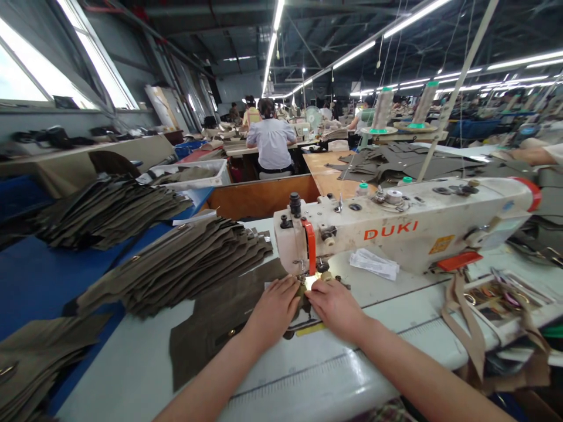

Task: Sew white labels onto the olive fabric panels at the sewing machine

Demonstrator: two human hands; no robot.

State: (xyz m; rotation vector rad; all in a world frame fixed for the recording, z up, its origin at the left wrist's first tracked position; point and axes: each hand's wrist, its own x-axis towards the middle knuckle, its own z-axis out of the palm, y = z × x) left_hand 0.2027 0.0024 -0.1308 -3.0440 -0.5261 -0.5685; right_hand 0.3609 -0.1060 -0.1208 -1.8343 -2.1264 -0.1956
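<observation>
A left hand (275, 308) is bending its fingers together over the right-hand end of a flat, dark olive fabric panel (206, 325), close to the lit needle area of an off-white sewing machine (396, 225) with red "DUKI" lettering. The fingertips are pressing downward; whether they are pinching the cloth I cannot tell. A right hand (336, 308) is curling its fingers just across from the left one, thumb and forefinger pointing toward the lit spot; what it is gripping, if anything, I cannot tell, since its fingers are hiding the spot.

The panel is lying on a pale, glossy counter (125, 363), spreading out left of the machine and passing beneath the left wrist. Behind it, a fanned stack of dark olive fabric pieces (189, 264) is leaning in overlapping layers. A bundle of white printed strips (375, 264) is resting at the base of the machine arm. Farther right, a shallow white tray (545, 302) is holding metal rings, and long tan fabric straps (461, 328) are hanging over the counter's front edge.
</observation>
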